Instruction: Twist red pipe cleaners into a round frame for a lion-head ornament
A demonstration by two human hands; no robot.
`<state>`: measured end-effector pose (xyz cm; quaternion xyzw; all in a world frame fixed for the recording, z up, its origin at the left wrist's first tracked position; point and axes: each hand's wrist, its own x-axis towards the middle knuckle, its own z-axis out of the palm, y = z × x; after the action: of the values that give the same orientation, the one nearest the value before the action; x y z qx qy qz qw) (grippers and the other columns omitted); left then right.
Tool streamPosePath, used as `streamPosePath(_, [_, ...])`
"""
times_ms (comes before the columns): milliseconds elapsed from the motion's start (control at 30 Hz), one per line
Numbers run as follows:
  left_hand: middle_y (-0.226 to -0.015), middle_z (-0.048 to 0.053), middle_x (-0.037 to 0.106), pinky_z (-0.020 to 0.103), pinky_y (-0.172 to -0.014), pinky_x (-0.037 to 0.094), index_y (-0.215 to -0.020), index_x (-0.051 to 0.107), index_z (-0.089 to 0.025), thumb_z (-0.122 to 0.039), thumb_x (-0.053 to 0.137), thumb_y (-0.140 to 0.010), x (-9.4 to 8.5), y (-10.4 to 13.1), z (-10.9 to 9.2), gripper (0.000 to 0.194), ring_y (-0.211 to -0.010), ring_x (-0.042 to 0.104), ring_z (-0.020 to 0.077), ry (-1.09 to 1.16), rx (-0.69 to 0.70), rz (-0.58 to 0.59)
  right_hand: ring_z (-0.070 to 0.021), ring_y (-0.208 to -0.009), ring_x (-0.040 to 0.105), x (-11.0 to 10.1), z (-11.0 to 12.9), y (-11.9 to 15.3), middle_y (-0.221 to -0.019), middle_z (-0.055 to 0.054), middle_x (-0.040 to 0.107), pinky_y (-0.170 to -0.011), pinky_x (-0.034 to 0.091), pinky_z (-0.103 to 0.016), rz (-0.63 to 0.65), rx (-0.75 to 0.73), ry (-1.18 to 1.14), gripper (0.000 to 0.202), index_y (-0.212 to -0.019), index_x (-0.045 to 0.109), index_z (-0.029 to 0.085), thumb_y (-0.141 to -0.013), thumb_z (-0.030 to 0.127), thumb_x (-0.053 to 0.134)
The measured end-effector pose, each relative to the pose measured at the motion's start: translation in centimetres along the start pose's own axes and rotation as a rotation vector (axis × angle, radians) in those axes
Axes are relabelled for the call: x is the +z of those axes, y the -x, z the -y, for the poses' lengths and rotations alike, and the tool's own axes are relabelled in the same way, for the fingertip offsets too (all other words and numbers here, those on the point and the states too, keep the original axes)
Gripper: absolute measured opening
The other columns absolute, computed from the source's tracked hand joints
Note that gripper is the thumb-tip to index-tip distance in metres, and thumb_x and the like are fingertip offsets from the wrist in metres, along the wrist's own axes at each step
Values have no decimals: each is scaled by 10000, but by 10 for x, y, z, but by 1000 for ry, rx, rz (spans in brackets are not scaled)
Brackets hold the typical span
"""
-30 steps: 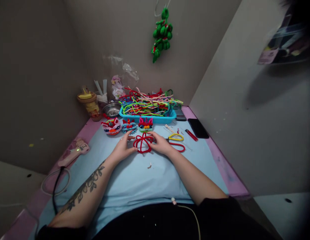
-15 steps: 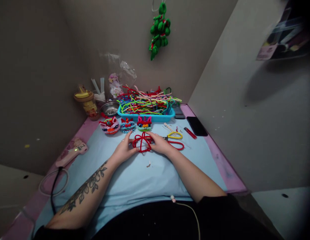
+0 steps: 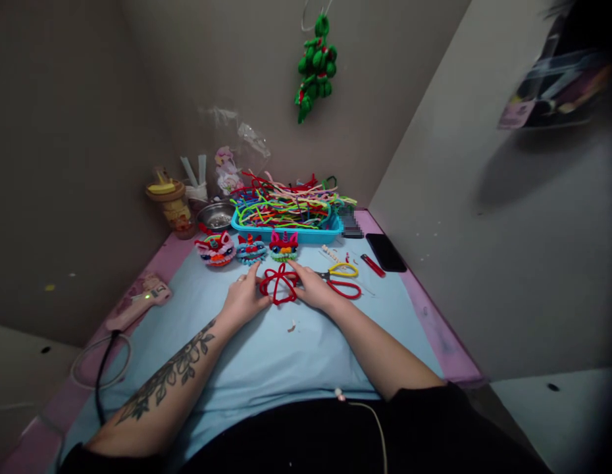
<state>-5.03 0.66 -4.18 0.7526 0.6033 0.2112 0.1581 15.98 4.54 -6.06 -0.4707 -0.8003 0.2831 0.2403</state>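
Observation:
A red frame of bent pipe cleaners (image 3: 279, 286), looped like an open cage, stands on the light blue cloth (image 3: 286, 359). My left hand (image 3: 244, 293) grips its left side, thumb in front and fingers behind. On the right side my right hand (image 3: 310, 284) closes round it in the same way. Scissors (image 3: 343, 281) with one yellow and one red handle lie just beyond my right hand, their blades partly hidden by it. Behind my hands sit three colourful lion-like heads: a pink and red one (image 3: 216, 249), a blue one (image 3: 251, 249) and a green and magenta one (image 3: 284, 247).
At the back stands a blue tray (image 3: 286, 234) heaped with coloured pipe cleaners. A phone (image 3: 385, 252) and a red cutter (image 3: 373, 265) lie at right. A pink glue gun (image 3: 141, 303) with a cable is at left, near a metal bowl (image 3: 216, 216) and a cup (image 3: 175, 207).
The front strands of the red frame now spread into a wider triangle, and its shape has shifted slightly. Both hands keep their hold; the camera view has tilted a little.

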Motion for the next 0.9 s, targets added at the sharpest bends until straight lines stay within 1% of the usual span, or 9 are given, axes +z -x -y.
streamPosePath(133, [-1044, 116, 666, 361, -827, 384, -1374, 297, -163, -324, 649, -669, -4, 2, -5, 805, -1032, 543, 311, -68, -6, -5, -215, -1041, 543, 0, -3, -1, -1149, -112, 562, -912, 404, -342, 3, -20, 0, 739, -1388, 312, 222, -716, 161, 614])
streamPosePath(300, [-1064, 115, 662, 359, -830, 386, -1393, 254, -169, -354, 636, -681, -2, 2, 0, 830, -1049, 542, 308, -68, 18, -1, -219, -1071, 533, -2, -2, -1, -1207, -114, 546, -931, 402, -351, -10, -53, -38, 731, -1376, 335, 220, -702, 154, 611])
streamPosePath(400, [-1062, 110, 660, 352, -820, 391, -1394, 249, -170, -349, 629, -683, 0, 0, 3, 826, -1042, 546, 304, -75, 21, -2, -223, -1103, 515, -5, 1, -4, -1269, -102, 522, -950, 392, -361, 11, -89, -53, 753, -1373, 337, 226, -677, 118, 605])
streamPosePath(500, [-1050, 114, 661, 353, -808, 398, -1383, 272, -162, -353, 626, -682, -1, -1, 3, 807, -1036, 547, 308, -79, 20, 9, -230, -1142, 486, -8, 3, -11, -1310, -89, 496, -974, 373, -371, 39, -123, -46, 759, -1352, 370, 227, -643, 86, 604])
streamPosePath(600, [-1036, 113, 663, 352, -807, 404, -1369, 299, -166, -354, 629, -680, -2, -2, 1, 786, -1024, 554, 304, -74, 18, 11, -232, -1103, 508, -8, 5, -16, -1276, -99, 517, -958, 388, -371, 51, -108, -54, 754, -1327, 396, 200, -617, 101, 630])
streamPosePath(700, [-1029, 121, 662, 353, -807, 408, -1352, 325, -161, -356, 633, -680, -2, -1, 1, 764, -1007, 562, 301, -65, 21, 10, -222, -1065, 527, -8, 6, -19, -1268, -98, 516, -945, 398, -365, 62, -106, -80, 785, -1337, 369, 203, -607, 101, 636])
streamPosePath(767, [-1041, 121, 658, 357, -816, 408, -1343, 332, -159, -359, 630, -683, -2, -1, 1, 752, -1011, 558, 301, -62, 31, 12, -219, -1075, 522, -8, 6, -20, -1294, -97, 492, -954, 391, -364, 74, -116, -92, 811, -1344, 351, 213, -596, 86, 637])
streamPosePath(833, [-1048, 114, 656, 358, -825, 409, -1338, 333, -163, -361, 629, -684, -2, -1, 0, 745, -1014, 557, 296, -63, 27, 16, -221, -1089, 513, -8, 5, -20, -1295, -100, 485, -959, 386, -367, 78, -117, -94, 787, -1317, 378, 205, -587, 77, 642])
streamPosePath(900, [-1045, 108, 657, 355, -834, 410, -1331, 337, -164, -358, 629, -683, -3, 0, -1, 736, -1020, 558, 288, -70, 10, 25, -220, -1066, 525, -7, 3, -20, -1236, -98, 522, -939, 402, -368, 74, -103, -104, 714, -1256, 430, 188, -585, 82, 648])
